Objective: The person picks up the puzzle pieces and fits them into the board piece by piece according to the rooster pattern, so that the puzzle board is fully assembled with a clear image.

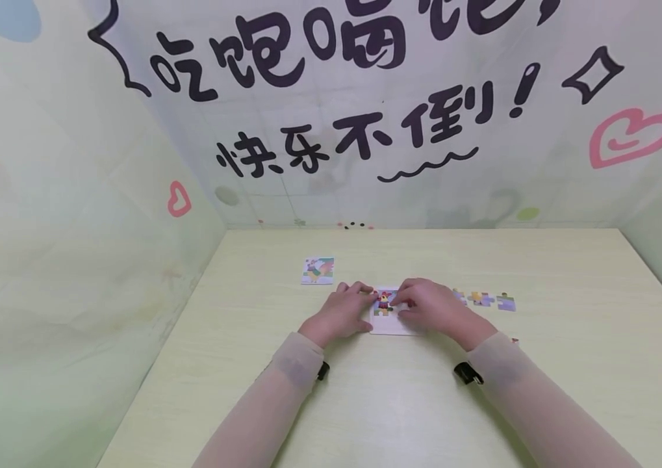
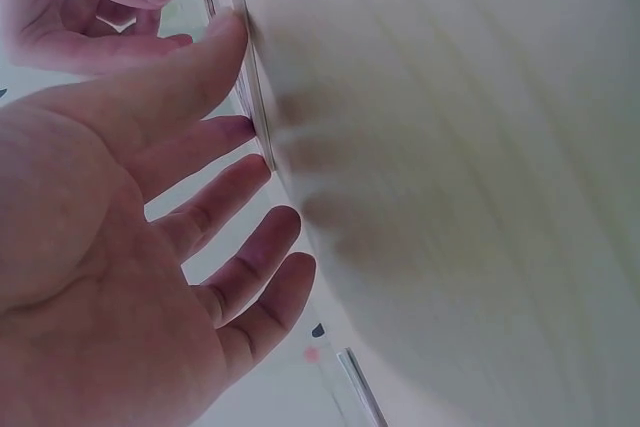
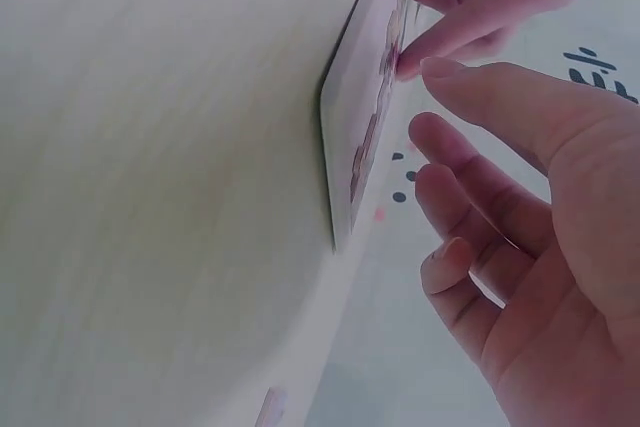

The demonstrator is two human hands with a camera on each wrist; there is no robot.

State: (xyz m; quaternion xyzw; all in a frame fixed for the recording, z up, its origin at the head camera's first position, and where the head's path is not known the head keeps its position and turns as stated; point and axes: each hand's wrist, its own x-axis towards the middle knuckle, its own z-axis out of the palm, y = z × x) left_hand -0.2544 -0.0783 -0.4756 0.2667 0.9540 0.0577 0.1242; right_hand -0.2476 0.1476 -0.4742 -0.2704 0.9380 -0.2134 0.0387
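Observation:
A small white puzzle tray (image 1: 392,327) lies on the table between the two hands. Several joined jigsaw pieces (image 1: 384,301) with a colourful cartoon bird sit in its upper left part. My left hand (image 1: 342,313) is at the tray's left side, fingers spread and fingertips right at the edge, as the left wrist view also shows. Over the tray's right part, my right hand (image 1: 432,305) has its thumb and forefinger close to the joined pieces. Its fingers (image 3: 490,217) are loosely bent, and no piece shows between them. The right hand covers part of the tray.
Beyond the left hand lies a square picture card (image 1: 318,271) with a cartoon animal. Right of the tray are several loose jigsaw pieces (image 1: 506,301), some partly behind the right hand. Another small piece (image 1: 515,341) shows beside the right sleeve. A printed cloth wall (image 1: 307,201) borders the table's back.

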